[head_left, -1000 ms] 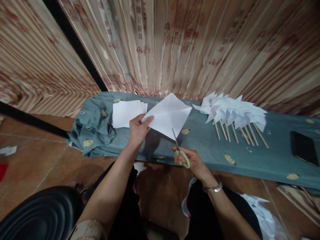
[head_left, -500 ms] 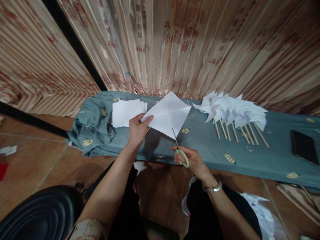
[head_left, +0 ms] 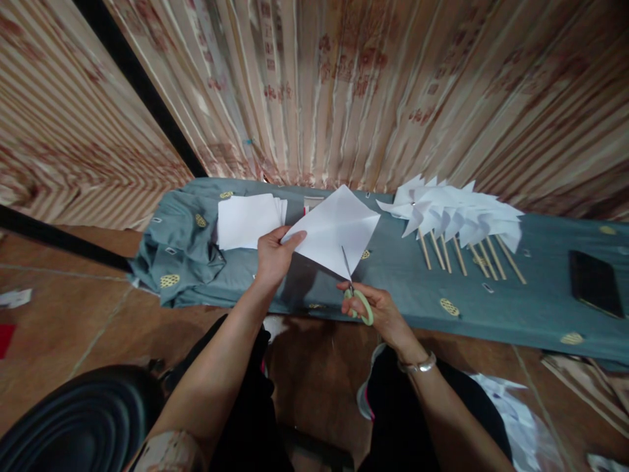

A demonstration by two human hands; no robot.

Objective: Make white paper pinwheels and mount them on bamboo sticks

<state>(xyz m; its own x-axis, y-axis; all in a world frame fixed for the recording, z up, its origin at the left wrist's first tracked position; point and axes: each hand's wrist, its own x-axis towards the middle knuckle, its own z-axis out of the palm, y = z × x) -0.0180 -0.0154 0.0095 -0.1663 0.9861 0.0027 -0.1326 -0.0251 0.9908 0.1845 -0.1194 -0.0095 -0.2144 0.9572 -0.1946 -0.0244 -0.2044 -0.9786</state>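
Left hand (head_left: pixel 275 259) pinches paper (head_left: pixel 334 226) at its 9 o'clock corner; right hand (head_left: pixel 381 313) grips scissors (head_left: pixel 350 286). Paper sits 2 o'clock from left hand, 11 from right; left nearer, touching. Scissors' long axis runs 11-to-5, blade over paper's 6 o'clock corner. No brand legible; curtain (head_left: pixel 304 98) characters at 12 too blurred to read.

A black phone (head_left: pixel 595 283) lies on patterned cloth (head_left: pixel 407 288), a curtain (head_left: pixel 304 118) behind.
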